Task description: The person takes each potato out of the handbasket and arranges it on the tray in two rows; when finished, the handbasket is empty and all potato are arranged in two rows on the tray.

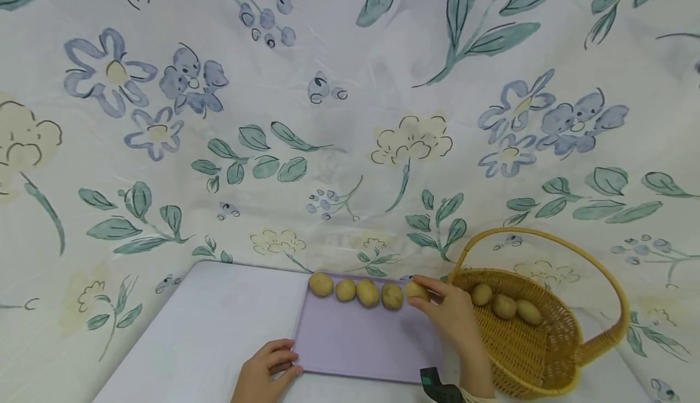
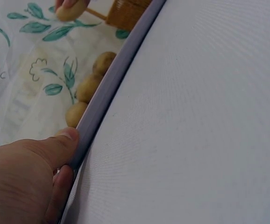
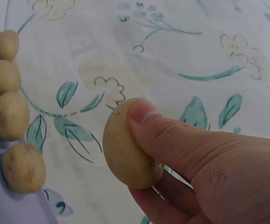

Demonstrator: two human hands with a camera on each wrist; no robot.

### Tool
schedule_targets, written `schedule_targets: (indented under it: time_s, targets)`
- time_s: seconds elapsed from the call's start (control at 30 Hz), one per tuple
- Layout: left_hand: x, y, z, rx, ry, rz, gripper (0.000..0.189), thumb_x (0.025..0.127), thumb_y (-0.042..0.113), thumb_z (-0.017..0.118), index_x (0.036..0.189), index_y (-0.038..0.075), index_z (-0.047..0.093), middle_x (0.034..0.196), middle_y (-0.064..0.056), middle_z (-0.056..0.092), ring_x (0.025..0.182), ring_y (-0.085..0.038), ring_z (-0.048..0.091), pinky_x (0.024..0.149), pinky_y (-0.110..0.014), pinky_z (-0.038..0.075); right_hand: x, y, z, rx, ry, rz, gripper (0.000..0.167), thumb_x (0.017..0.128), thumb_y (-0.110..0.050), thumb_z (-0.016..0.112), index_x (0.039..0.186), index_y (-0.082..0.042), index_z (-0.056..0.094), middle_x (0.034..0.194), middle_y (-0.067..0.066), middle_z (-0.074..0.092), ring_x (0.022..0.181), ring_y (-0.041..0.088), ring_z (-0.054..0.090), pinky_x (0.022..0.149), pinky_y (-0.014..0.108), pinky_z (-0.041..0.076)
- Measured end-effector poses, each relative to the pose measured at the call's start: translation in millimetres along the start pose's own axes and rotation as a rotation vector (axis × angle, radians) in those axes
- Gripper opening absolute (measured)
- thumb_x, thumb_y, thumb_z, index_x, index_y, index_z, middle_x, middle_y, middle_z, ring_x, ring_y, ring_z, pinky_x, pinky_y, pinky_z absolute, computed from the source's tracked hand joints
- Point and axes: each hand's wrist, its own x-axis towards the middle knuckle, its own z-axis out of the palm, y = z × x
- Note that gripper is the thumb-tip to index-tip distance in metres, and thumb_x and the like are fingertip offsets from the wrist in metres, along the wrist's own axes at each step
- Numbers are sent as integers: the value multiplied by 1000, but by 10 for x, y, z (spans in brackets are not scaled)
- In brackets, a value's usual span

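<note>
"How is the potato (image 3: 125, 149) held?"

"It is pinched between thumb and fingers of the right hand (image 1: 452, 313), at the right end of the row of four potatoes (image 1: 367, 293). Whether the lavender board (image 1: 366, 342) is touched cannot be told."

"And the left hand (image 1: 268, 371)?"

"The board's near left corner is gripped by it."

"What is advised?"

"Probably, the potato is best lowered gently and released only once settled, lest its neighbour be rolled."

"Any labels?"

"No brand or writing can be read."

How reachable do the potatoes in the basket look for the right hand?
Probably not as things stand: the right hand pinches another potato, leaving no free grip, though the open basket stands close.
</note>
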Motion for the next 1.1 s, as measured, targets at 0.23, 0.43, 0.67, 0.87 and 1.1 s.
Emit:
schedule_targets:
  time_s: [0.23,0.43,0.67,0.87,1.1]
  targets:
    - [4,36,-37,5,-35,-39,19,72,6,90,87,8,78,113,-5,72,92,5,68,79,-14,64,23,-108,195,58,-9,-39,40,79,-10,87,118,-11,77,121,10,75,113,28,71,93,31,65]
    - [17,31,-49,9,-52,-51,19,74,8,90,88,9,78,114,-5,72,93,1,69,80,-14,64,45,-161,342,85,-13,-52,41,78,-13,88,118,-12,77,121,10,75,115,29,71,97,34,64]
    - [28,39,-61,13,-60,-44,18,75,10,90,88,8,78,115,-5,71,94,-1,70,80,-14,64,46,-248,489,106,-34,-81,41,78,-12,88,118,-11,77,121,10,75,114,28,71,96,33,64]
    - [21,4,-39,10,-62,-40,18,75,8,89,88,8,78,115,-6,71,92,4,68,80,-15,65,27,-308,603,134,-46,-126,43,75,-10,90,116,-10,78,119,9,76,111,27,72,92,28,65]
    - [9,23,-42,-9,-71,-52,17,75,6,89,87,8,78,115,-8,71,91,4,68,80,-15,65,-3,-397,704,156,-109,-121,42,77,-18,88,117,-12,77,120,10,75,108,25,72,89,26,65]
